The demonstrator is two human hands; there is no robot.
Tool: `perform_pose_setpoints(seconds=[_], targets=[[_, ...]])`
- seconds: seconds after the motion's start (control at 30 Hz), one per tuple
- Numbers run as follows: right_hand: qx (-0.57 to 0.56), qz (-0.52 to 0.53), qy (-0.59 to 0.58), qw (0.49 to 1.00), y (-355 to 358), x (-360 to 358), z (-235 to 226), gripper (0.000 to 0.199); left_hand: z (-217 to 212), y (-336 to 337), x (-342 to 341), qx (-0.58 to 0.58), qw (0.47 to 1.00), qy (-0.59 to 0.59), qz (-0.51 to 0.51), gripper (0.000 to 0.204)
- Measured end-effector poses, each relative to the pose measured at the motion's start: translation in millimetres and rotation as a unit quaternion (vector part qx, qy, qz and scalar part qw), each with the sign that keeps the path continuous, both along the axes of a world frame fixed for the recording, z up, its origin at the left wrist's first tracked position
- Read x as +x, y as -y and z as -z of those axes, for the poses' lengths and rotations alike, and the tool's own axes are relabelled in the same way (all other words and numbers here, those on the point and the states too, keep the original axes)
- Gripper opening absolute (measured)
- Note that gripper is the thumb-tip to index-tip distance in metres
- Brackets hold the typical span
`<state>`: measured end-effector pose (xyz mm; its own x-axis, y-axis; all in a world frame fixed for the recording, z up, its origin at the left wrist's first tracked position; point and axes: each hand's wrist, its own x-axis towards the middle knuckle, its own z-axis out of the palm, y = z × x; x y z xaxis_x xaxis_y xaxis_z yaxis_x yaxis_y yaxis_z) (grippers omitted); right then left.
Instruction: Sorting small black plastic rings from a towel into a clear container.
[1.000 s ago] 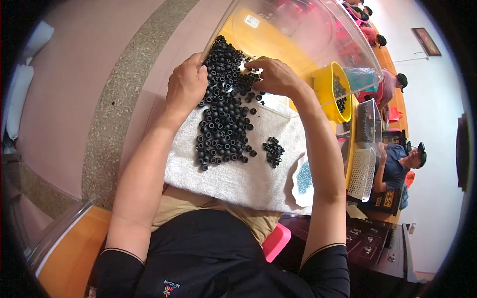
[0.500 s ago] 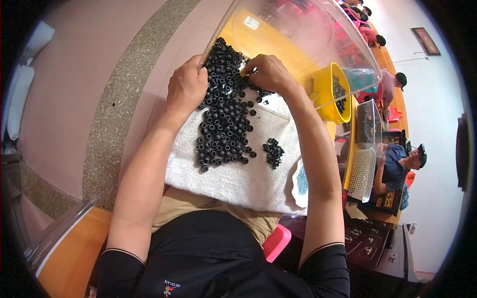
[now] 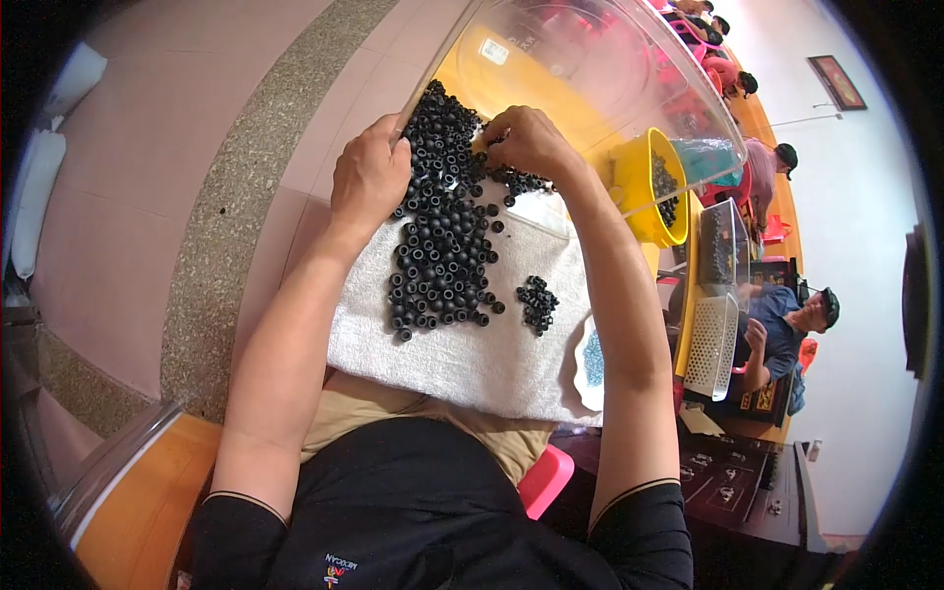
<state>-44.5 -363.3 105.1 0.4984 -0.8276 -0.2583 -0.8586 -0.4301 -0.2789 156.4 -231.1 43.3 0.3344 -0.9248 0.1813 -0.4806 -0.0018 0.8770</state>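
Note:
A clear plastic bin (image 3: 580,74) lies tilted with its mouth toward me, and my left hand (image 3: 372,172) is closed round its left edge. Round, hollow black caps (image 3: 442,256) spill from the bin onto a white towel (image 3: 383,344) over my lap. Inside the bin mouth, my right hand (image 3: 531,143) is curled with its fingertips down among smaller black pieces (image 3: 516,182); what they pinch is hidden. A separate small heap of black pieces (image 3: 537,305) sits on the towel, right of the caps.
Beside my right forearm is a white scalloped dish (image 3: 590,366) of bluish bits. A yellow bucket (image 3: 644,187) of dark pieces stands right of the bin, near a white perforated basket (image 3: 710,346). A person in a blue shirt (image 3: 777,315) and others sit farther right.
My right hand has shifted slightly among the small pieces in the bin mouth. My left hand keeps its place on the bin edge. The person in blue has raised a hand.

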Motion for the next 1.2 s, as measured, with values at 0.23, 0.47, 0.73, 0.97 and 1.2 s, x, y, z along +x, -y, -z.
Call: perform_pose_setpoints(seconds=[0.23, 0.47, 0.73, 0.97, 1.2], targets=[[0.006, -0.003, -0.014, 1.000, -2, 3, -8, 0.032, 4, 2, 1, 0.001, 1.000, 0.005, -0.004, 0.035], [-0.008, -0.006, 0.036, 0.999, -1, -3, -4, 0.025, 13, 4, 1, -0.035, 0.999, -0.008, -0.006, 0.029], [-0.052, -0.009, 0.039, 0.998, -6, -7, -3, 0.022, 13, 3, 0, -0.046, 0.999, -0.005, -0.013, 0.029], [-0.076, 0.034, 0.116, 0.990, -17, -30, -7, 0.021, 12, 4, 0, -0.046, 0.999, -0.007, -0.012, 0.027], [0.014, 0.097, 0.173, 0.980, -81, -61, -35, 0.020, 12, 3, 5, -0.035, 0.999, -0.012, -0.016, 0.029]])
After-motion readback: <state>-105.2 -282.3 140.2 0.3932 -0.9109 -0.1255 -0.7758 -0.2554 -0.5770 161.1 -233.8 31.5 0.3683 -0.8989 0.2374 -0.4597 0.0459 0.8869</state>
